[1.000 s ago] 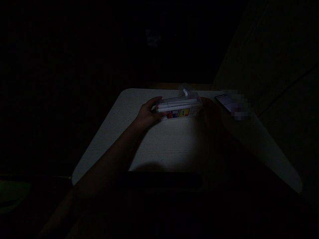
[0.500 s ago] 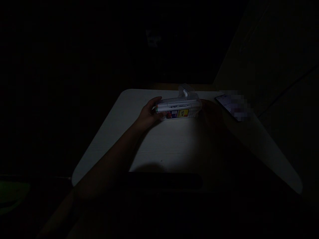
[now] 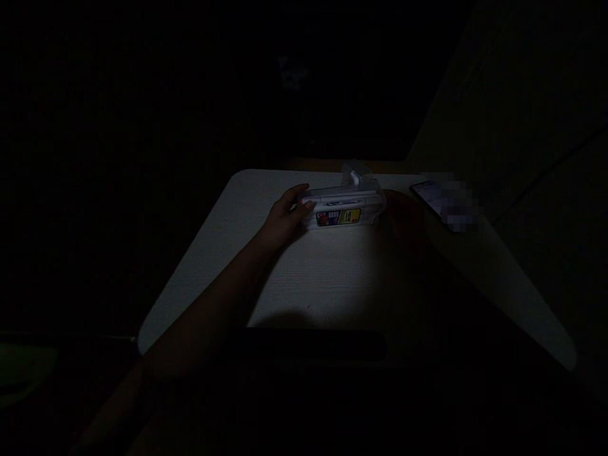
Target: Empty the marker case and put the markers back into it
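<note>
A clear plastic case of what look like white markers (image 3: 339, 206) lies lengthwise across the far part of the white table. Its front bears a colourful label with a yellow patch. My left hand (image 3: 285, 212) grips the case's left end, the thumb on the near upper edge and the fingers around the far side. In deep shadow at the right end is my right hand (image 3: 401, 206), close against the case; its fingers barely show. A clear raised part, perhaps a lid or second box (image 3: 356, 172), stands behind the case.
A phone (image 3: 434, 199) with a lit, partly blurred screen lies on the table (image 3: 209, 253) to the right. A dark bar-shaped thing (image 3: 313, 344) runs along the near edge. Something green (image 3: 26, 367) shows at lower left; the surroundings are very dark.
My left thumb has moved up from the label's left corner to the case's upper edge, uncovering more of the label. The case and my right hand look almost unmoved.
</note>
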{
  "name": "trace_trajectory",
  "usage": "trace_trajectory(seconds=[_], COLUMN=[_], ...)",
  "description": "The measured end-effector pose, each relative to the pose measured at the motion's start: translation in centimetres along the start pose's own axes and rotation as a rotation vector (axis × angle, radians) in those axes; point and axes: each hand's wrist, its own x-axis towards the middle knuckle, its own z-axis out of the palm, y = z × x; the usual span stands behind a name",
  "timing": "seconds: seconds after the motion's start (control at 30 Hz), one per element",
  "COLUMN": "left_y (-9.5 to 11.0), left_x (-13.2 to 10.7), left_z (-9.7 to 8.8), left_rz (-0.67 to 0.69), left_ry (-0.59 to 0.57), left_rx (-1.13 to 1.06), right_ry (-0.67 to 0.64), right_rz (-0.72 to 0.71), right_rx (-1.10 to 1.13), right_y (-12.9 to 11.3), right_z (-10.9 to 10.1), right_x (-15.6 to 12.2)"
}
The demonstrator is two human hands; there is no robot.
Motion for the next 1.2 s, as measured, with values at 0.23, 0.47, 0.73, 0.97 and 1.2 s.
trace_trajectory(seconds=[0.23,0.47,0.73,0.97,1.2], left_y=[0.3,0.41,0.14,0.38,0.38], left_x=[0.05,0.02,0.06,-0.03,-0.05], left_z=[-0.06,-0.01,0.01,-0.01,0.13], left_rz=[0.019,0.007,-0.012,-0.005,-0.016], left_ry=[-0.015,-0.002,-0.006,-0.004,-0.01], left_rx=[0.002,0.008,-0.022,0.012,-0.013], right_ry=[0.02,0.012,0.012,0.053,0.029], right_rz=[-0.019,0.028,0.025,0.027,-0.008], right_rx=[0.009,0.016,-0.001,-0.009,0.01], right_y=[0.05,-0.32,-0.37,-0.15,0.27], right_z=[0.01,-0.08,-0.05,0.09,-0.06], right_x=[-0.11,-0.09,-0.11,-0.11,-0.09])
